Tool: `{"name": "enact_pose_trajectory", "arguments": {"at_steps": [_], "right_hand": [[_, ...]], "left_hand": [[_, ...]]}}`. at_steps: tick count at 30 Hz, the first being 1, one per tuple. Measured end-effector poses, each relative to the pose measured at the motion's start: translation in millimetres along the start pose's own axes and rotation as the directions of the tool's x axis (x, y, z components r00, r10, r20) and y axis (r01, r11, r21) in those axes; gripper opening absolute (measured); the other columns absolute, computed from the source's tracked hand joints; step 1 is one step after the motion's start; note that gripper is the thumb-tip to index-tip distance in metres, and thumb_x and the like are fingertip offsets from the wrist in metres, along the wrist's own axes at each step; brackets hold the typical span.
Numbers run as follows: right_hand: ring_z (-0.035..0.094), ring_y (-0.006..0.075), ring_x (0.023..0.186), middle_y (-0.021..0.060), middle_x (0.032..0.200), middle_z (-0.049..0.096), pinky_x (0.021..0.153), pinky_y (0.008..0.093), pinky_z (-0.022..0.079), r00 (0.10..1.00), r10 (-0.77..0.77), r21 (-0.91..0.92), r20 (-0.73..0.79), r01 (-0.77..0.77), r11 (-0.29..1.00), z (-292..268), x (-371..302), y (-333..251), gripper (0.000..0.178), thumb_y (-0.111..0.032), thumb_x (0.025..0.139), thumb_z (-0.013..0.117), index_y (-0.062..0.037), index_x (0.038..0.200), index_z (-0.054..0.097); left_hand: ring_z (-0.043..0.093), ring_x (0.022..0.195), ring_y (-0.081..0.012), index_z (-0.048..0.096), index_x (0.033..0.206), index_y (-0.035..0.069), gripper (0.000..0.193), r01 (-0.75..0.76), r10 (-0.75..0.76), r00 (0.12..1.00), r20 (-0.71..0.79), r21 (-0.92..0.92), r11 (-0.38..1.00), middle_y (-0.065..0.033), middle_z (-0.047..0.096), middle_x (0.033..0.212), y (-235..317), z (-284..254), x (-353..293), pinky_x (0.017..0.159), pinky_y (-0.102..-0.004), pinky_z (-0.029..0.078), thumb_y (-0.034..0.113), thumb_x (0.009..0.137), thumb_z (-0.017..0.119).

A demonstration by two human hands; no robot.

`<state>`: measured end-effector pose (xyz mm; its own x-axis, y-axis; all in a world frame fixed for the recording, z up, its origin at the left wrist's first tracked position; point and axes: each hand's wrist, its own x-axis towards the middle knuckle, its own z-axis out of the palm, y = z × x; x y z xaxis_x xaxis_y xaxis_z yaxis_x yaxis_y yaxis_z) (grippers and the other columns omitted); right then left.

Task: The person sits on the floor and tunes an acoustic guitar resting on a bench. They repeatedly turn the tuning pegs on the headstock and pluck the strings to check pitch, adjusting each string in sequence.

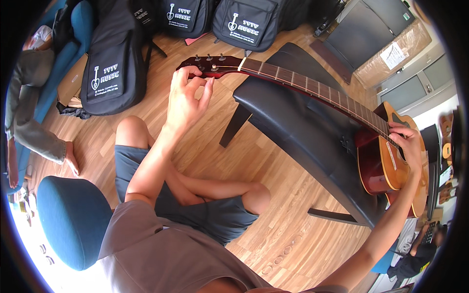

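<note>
An acoustic guitar (373, 171) with a dark red side and a pale top lies across a black padded bench, its neck reaching left. At the dark headstock (222, 63), my left hand (188, 97) has its fingers and thumb bent round the near edge in a loose pinch at a tuning peg, which the fingers hide. Metal tuning pegs (208, 57) show along the far edge. Over the strings by the sound hole, my right hand (409, 144) rests with its fingers stretched out and slightly apart, holding nothing. Its fingers partly cover the strings there.
The black bench (293, 129) stands on a wooden floor (210, 146). Black guitar bags (110, 73) are at the back left. A blue rounded cushion (73, 222) is beside me. One person (36, 97) sits at far left, another (415, 259) is at lower right. A grey cabinet (415, 88) is at right.
</note>
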<state>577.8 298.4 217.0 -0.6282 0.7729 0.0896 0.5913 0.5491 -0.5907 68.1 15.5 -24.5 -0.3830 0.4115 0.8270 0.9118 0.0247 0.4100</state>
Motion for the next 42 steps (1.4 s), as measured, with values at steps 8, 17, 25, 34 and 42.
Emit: {"name": "enact_pose_trajectory", "arguments": {"at_steps": [8, 17, 25, 34, 42], "right_hand": [[0.069, 0.0187, 0.107, 0.0158, 0.122, 0.074, 0.096, 0.0328, 0.054, 0.999, 0.013, -0.059, -0.035, -0.015, 0.998, -1.2, 4.0, 6.3, 0.017, -0.007, 0.089, 0.082, 0.0032, 0.103, 0.079], [0.069, 0.0191, 0.106, 0.0152, 0.120, 0.075, 0.095, 0.0326, 0.053, 1.000, -0.005, -0.045, -0.022, 0.004, 0.999, 3.3, -2.2, -6.6, 0.018, -0.009, 0.089, 0.082, 0.0040, 0.102, 0.080], [0.069, 0.0212, 0.111, 0.0154, 0.121, 0.076, 0.099, 0.0339, 0.052, 0.999, 0.014, -0.050, -0.043, -0.016, 0.999, 1.7, 0.1, -4.1, 0.020, -0.009, 0.089, 0.082, 0.0056, 0.102, 0.079], [0.068, 0.0214, 0.113, 0.0161, 0.122, 0.075, 0.099, 0.0346, 0.052, 1.000, -0.003, -0.063, -0.023, 0.002, 0.998, 0.4, -1.5, -3.7, 0.020, -0.008, 0.089, 0.082, 0.0051, 0.104, 0.079], [0.069, 0.0193, 0.109, 0.0150, 0.126, 0.074, 0.097, 0.0331, 0.054, 0.999, 0.024, -0.012, -0.025, -0.024, 1.000, 0.7, 0.2, 6.1, 0.021, -0.008, 0.088, 0.082, 0.0045, 0.105, 0.079]], "left_hand": [[0.060, 0.096, -0.0296, 0.074, 0.084, 0.002, 0.015, -0.018, 0.018, 1.000, 0.007, -0.012, 1.000, -0.0116, 0.061, 0.108, -4.9, -1.2, 0.7, 0.083, -0.0407, 0.051, 0.014, 0.088, 0.083], [0.060, 0.095, -0.0294, 0.073, 0.083, 0.002, 0.015, -0.049, 0.049, 0.999, -0.010, -0.002, 0.999, -0.0118, 0.062, 0.108, -4.2, -1.7, 1.4, 0.081, -0.0404, 0.052, 0.013, 0.088, 0.083], [0.060, 0.095, -0.0289, 0.072, 0.085, 0.001, 0.017, -0.041, 0.041, 0.999, 0.006, 0.015, 0.999, -0.0112, 0.061, 0.109, -0.5, -0.8, 1.9, 0.079, -0.0407, 0.051, 0.013, 0.088, 0.083], [0.060, 0.111, -0.0305, 0.080, 0.091, 0.001, 0.009, 0.002, -0.002, 1.000, 0.002, 0.051, 0.999, -0.0135, 0.064, 0.125, 5.5, -1.3, 2.4, 0.093, -0.0408, 0.051, 0.010, 0.092, 0.078], [0.067, 0.106, -0.0309, 0.077, 0.099, 0.003, 0.014, 0.062, -0.061, 0.998, 0.001, -0.015, 0.998, -0.0119, 0.064, 0.124, 3.3, -4.5, -0.8, 0.088, -0.0412, 0.055, 0.012, 0.090, 0.082]]}}
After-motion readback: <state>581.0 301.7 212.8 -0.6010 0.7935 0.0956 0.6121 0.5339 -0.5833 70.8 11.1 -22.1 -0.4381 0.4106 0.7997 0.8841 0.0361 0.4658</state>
